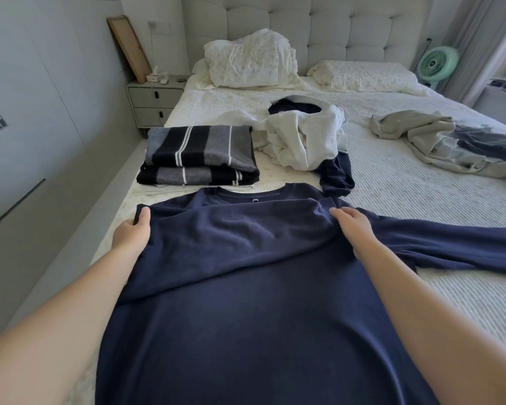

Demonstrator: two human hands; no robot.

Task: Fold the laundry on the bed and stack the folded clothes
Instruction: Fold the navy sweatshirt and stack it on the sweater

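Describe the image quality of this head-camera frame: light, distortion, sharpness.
Head view: soft daylight from the right, with no harsh glare; wide-angle lens bows the wardrobe and stretches both forearms at the bottom corners; the navy shirt reads dark with little fabric detail; the folded striped stack stays sharp, while the green fan looks slightly soft.

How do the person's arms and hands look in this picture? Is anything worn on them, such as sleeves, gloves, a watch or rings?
Both forearms are bare along all of their length that shows; no sleeve comes into view. The left hand and the right hand wear no gloves. No watch or bracelet shows on either wrist, and no ring shows on the fingers that can be seen. Some fingers of the left hand are hidden by the cloth.
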